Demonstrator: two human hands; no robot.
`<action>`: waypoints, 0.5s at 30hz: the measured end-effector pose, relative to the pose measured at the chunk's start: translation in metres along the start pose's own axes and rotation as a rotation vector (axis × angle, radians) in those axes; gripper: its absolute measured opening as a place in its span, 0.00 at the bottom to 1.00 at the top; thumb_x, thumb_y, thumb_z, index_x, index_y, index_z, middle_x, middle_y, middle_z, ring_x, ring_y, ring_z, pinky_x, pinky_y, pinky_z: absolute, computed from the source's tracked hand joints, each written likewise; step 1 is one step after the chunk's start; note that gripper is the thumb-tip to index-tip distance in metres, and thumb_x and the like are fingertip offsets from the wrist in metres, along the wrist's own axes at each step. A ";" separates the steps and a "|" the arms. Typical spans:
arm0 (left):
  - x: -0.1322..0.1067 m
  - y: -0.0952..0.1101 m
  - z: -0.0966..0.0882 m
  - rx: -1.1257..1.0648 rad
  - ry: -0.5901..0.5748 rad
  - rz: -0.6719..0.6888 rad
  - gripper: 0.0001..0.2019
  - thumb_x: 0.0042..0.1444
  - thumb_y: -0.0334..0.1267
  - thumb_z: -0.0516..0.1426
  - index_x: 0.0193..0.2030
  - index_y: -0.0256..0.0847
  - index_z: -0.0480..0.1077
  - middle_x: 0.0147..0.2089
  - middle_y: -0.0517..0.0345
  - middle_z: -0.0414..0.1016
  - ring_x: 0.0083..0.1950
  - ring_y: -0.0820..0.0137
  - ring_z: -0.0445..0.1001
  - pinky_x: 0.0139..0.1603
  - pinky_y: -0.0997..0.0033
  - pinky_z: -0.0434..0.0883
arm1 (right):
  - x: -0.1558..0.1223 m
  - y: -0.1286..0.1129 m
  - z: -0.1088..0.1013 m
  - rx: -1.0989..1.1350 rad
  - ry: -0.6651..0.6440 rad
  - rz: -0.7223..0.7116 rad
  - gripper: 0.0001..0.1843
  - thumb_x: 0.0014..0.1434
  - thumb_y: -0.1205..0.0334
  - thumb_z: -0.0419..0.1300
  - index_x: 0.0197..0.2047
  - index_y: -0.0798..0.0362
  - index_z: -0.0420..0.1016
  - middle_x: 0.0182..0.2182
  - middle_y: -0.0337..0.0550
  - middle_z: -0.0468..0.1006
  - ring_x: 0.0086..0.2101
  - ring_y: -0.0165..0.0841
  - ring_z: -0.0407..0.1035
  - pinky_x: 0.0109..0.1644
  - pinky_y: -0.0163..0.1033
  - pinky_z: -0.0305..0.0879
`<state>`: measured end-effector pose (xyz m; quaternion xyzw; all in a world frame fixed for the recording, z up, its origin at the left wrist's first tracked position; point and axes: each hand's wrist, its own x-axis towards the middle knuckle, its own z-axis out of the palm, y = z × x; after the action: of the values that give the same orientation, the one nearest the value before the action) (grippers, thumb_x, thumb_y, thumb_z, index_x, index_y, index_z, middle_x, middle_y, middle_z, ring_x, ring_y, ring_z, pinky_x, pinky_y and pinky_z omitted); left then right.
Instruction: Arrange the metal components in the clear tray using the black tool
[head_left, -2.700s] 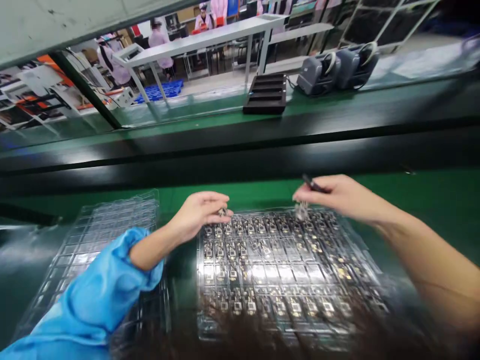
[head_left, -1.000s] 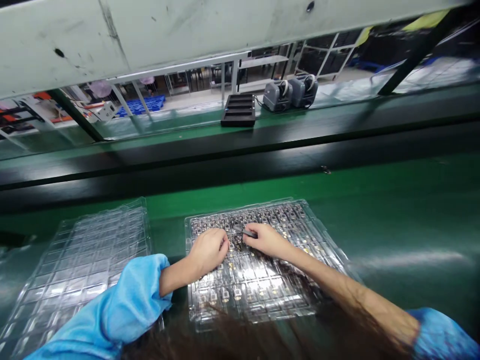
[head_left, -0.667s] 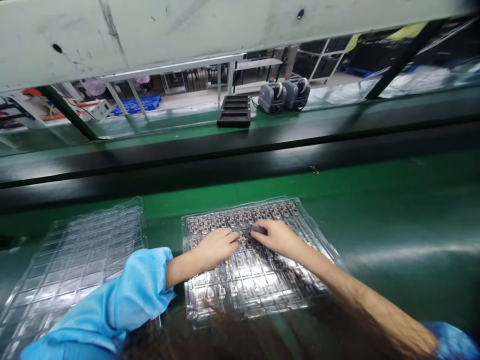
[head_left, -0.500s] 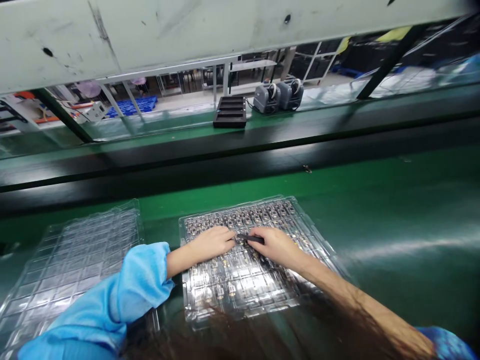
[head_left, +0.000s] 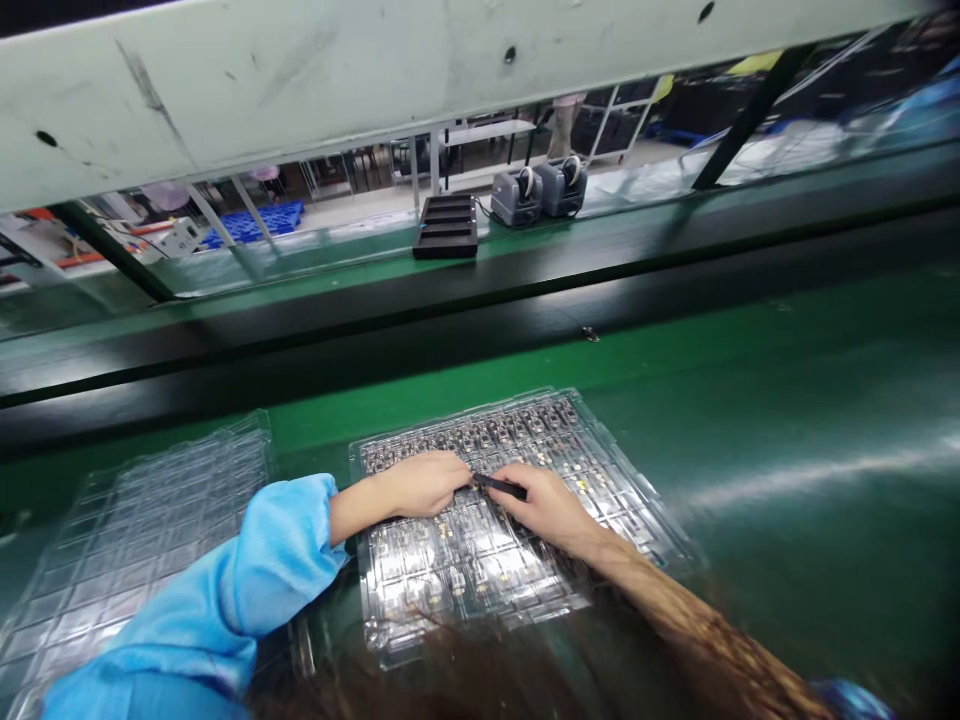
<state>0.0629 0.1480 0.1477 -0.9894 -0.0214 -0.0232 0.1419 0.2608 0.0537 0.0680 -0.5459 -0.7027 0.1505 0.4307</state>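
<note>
— On the green surface (head_left: 750, 400), just in front of the person, what lies under the hands?

— A clear tray (head_left: 660, 520) of small parts, row upon row in pockets. Both hands rest over its middle, close together, fingertips nearly meeting.

— What has the right hand (head_left: 547, 505) got?

— A thin dark tool (head_left: 501, 487), pinched between thumb and fingers. Its tip points left toward the other hand, low over the parts. That grip is closed tight around the tool.

— And the left hand (head_left: 424, 483)?

— It lies knuckles up on the tray with its fingers curled under. Whether they pinch one of the parts cannot be told, since the fingertips are hidden beneath the hand. A blue sleeve (head_left: 247, 580) is pushed up on that forearm, which crosses the tray's left edge.

— Anything beside that tray?

— A second clear tray (head_left: 135, 530) to the left, near the first one and partly under the sleeve; its pockets look bare of parts.

— Farther off?

— A black ridged tray (head_left: 446, 228) on the far green ledge, with two grey devices (head_left: 536, 192) just to its right. Behind them, a workshop with tables and blue crates (head_left: 251, 220).
</note>
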 end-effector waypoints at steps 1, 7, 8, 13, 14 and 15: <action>-0.002 0.000 0.001 -0.087 0.045 -0.025 0.10 0.56 0.25 0.51 0.43 0.30 0.69 0.41 0.52 0.69 0.44 0.67 0.66 0.49 0.69 0.64 | 0.001 -0.002 0.002 0.014 0.007 -0.003 0.14 0.61 0.55 0.52 0.35 0.56 0.73 0.33 0.41 0.74 0.35 0.32 0.66 0.40 0.35 0.56; -0.003 0.001 -0.004 -0.361 0.181 -0.130 0.22 0.60 0.26 0.48 0.61 0.33 0.63 0.55 0.53 0.70 0.54 0.67 0.69 0.57 0.69 0.64 | 0.010 -0.026 0.012 0.030 -0.013 0.058 0.19 0.59 0.48 0.54 0.30 0.57 0.71 0.25 0.39 0.70 0.28 0.28 0.60 0.33 0.34 0.51; -0.001 0.001 -0.007 -0.369 0.165 -0.137 0.23 0.59 0.26 0.49 0.62 0.33 0.62 0.55 0.52 0.69 0.54 0.67 0.68 0.57 0.68 0.65 | 0.011 -0.029 0.012 0.032 -0.013 0.065 0.19 0.58 0.49 0.54 0.29 0.58 0.70 0.25 0.40 0.70 0.27 0.28 0.60 0.33 0.34 0.50; 0.001 0.002 -0.018 -0.387 0.255 -0.220 0.20 0.62 0.33 0.52 0.62 0.38 0.62 0.55 0.59 0.69 0.51 0.73 0.69 0.56 0.71 0.65 | 0.011 -0.032 0.006 0.179 0.001 0.177 0.20 0.59 0.51 0.52 0.25 0.58 0.67 0.22 0.41 0.71 0.26 0.29 0.63 0.32 0.34 0.54; -0.003 0.001 -0.017 -0.345 0.319 -0.241 0.19 0.62 0.32 0.51 0.60 0.39 0.64 0.54 0.60 0.70 0.51 0.75 0.69 0.56 0.72 0.65 | 0.010 -0.032 0.005 0.213 -0.002 0.217 0.20 0.60 0.51 0.52 0.24 0.58 0.67 0.22 0.42 0.71 0.25 0.29 0.63 0.32 0.34 0.55; -0.007 0.001 -0.015 -0.280 0.374 -0.258 0.17 0.61 0.30 0.51 0.56 0.39 0.66 0.53 0.62 0.70 0.51 0.75 0.69 0.56 0.72 0.64 | 0.010 -0.031 0.006 0.236 -0.010 0.257 0.21 0.60 0.51 0.52 0.24 0.58 0.67 0.21 0.42 0.71 0.24 0.30 0.64 0.33 0.34 0.56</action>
<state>0.0552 0.1426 0.1618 -0.9670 -0.1174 -0.2262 0.0012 0.2361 0.0525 0.0904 -0.5761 -0.6067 0.2883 0.4657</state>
